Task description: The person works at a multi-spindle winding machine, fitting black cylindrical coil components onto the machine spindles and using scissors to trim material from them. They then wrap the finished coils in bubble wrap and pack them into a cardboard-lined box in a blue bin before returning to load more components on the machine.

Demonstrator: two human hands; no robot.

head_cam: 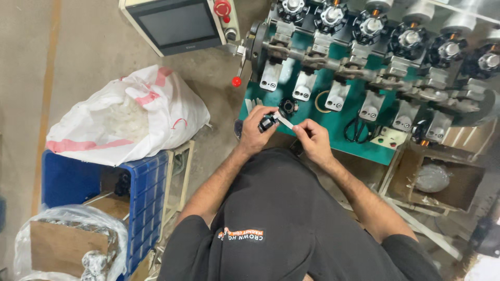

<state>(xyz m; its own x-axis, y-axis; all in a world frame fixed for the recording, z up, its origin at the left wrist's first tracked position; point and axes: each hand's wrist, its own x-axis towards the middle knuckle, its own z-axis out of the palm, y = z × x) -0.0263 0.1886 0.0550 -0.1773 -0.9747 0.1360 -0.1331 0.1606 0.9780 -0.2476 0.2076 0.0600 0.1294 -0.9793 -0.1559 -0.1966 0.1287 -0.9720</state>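
My left hand grips a small black spool-like part in front of my chest. A narrow white strip runs from that part to my right hand, which pinches its other end. Both hands hover over the near edge of a green machine bed. Just beyond them a second black round part lies on the green surface.
A row of black spindle heads and grey metal plates crosses the machine. Black scissors lie on the bed. A control screen with a red button, a white sack on a blue crate, and a cardboard box surround me.
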